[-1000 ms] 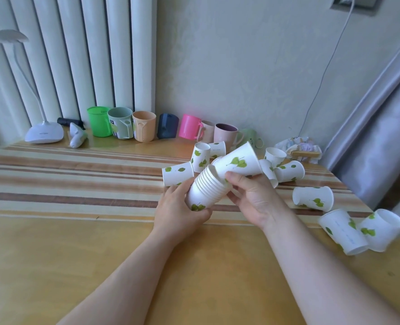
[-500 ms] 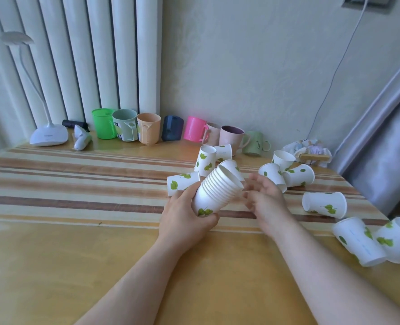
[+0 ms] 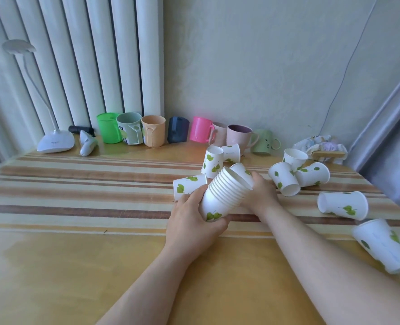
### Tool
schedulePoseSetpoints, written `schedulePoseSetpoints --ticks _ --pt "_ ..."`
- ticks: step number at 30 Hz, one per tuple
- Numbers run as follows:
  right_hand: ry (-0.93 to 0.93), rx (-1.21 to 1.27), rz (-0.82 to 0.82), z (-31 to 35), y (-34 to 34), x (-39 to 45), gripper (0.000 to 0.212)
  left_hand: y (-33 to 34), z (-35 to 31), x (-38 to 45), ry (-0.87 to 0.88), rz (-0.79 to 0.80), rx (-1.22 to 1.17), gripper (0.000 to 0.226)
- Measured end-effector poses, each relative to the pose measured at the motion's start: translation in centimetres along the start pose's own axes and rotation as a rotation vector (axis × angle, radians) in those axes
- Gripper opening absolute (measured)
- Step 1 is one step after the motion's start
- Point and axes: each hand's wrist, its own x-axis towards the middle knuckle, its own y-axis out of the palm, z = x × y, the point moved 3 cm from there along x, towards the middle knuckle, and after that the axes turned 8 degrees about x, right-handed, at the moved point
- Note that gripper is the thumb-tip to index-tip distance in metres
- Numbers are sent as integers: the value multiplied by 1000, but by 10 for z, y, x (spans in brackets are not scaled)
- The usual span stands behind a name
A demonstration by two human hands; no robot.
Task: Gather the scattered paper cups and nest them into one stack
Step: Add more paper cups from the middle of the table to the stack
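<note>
My left hand (image 3: 192, 221) grips the base of a tilted stack of nested white paper cups with green leaves (image 3: 224, 195), mouth pointing up and to the right. My right hand (image 3: 261, 193) is closed on another cup (image 3: 241, 171) just behind the stack's mouth. A loose cup (image 3: 187, 187) lies on its side left of the stack, and two more (image 3: 213, 164) stand behind. More cups lie at the right: a cluster of three (image 3: 285, 181), a single one (image 3: 343, 205), and two at the table's right edge (image 3: 381, 245).
A row of coloured plastic and ceramic mugs (image 3: 153, 133) lines the wall at the back. A white desk lamp (image 3: 55, 143) and a small white device (image 3: 87, 145) stand at the back left. Crumpled wrapping (image 3: 320, 146) lies at the back right, by a grey curtain (image 3: 391, 137).
The cup my right hand was pushing in has seated in the stack. My right hand then let go, reached behind the stack's mouth and closed on another cup. The left hand kept its grip.
</note>
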Motion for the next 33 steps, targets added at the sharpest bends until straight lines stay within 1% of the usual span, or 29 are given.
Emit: schedulePoseSetpoints --ticks 2,3,5,7,9,11,12,14,17,21,25,29,33 --pt "81 270 -63 -6 -11 -6 48 -1 -1 0 5 1 8 69" --pt "117 464 -79 -10 -16 -7 47 -1 -1 -1 8 1 12 69" --pt "170 863 -77 -15 -26 -9 34 -2 -1 -1 5 4 14 69" --pt "175 1166 -3 -7 -39 -21 30 -3 -2 -2 3 9 15 71" --pt "146 1312 113 10 -50 -38 23 -4 -3 -3 2 13 23 72" --pt "83 1322 303 27 -53 -56 17 -4 -4 -4 3 15 20 75" --pt "56 1289 388 32 -50 -63 18 -5 -4 -5 3 14 16 76" --pt "20 1199 471 33 -41 -73 37 -5 -4 -5 5 12 8 76" --pt "29 1132 469 31 -31 -80 59 -6 -6 -7 17 10 0 74" --pt "44 1154 452 30 -25 -81 70 -7 -8 -7 49 -3 10 76" --pt "47 1114 500 26 -18 -80 72 -7 -8 -6 58 -6 7 75" --pt "4 1074 532 15 -8 -83 74 -8 -9 -7 55 -5 -48 64" --pt "-56 838 491 7 8 -91 69 -4 -10 -9 78 48 -80 51"
